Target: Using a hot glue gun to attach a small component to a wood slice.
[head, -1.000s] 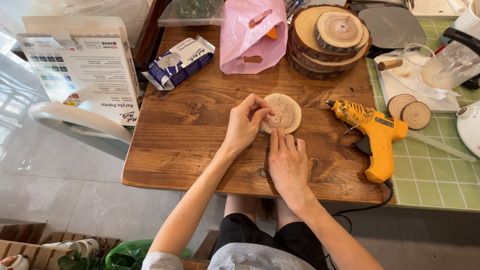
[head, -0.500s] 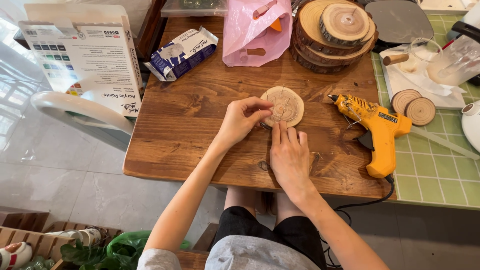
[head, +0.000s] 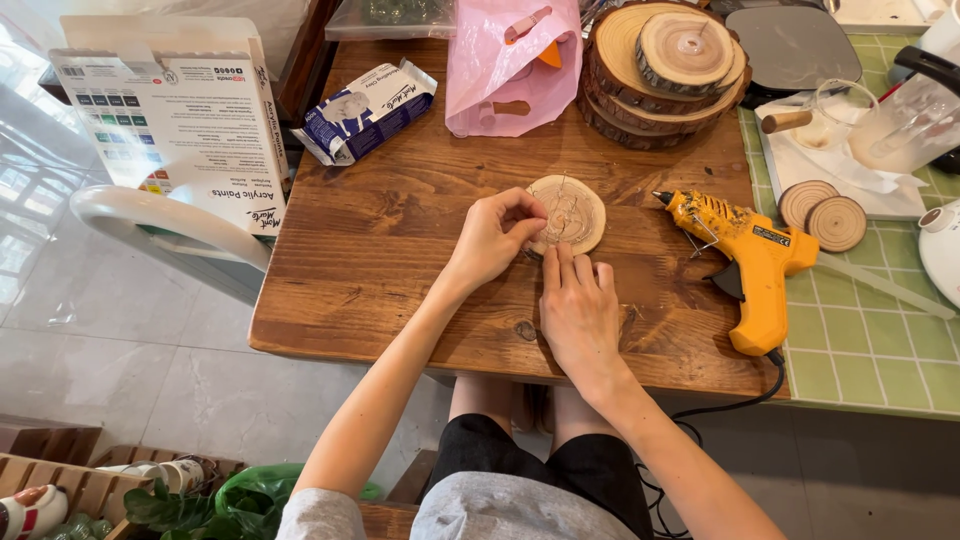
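We press a small piece onto the wood disc [head: 567, 213] in the middle of the frame; our left hand [head: 492, 240] pinches its edge, our right hand [head: 578, 305] lies flat and open just below it, and next we need a gentle, steady push

Lighting: bright, even daylight, strongest at the left, where the pale floor [head: 90, 330] is washed out. Shadows: soft, short, beneath the hands on the wooden surface [head: 400, 260]. Focus: sharp overall. Distortion: mild wide-angle bowing at the edges.
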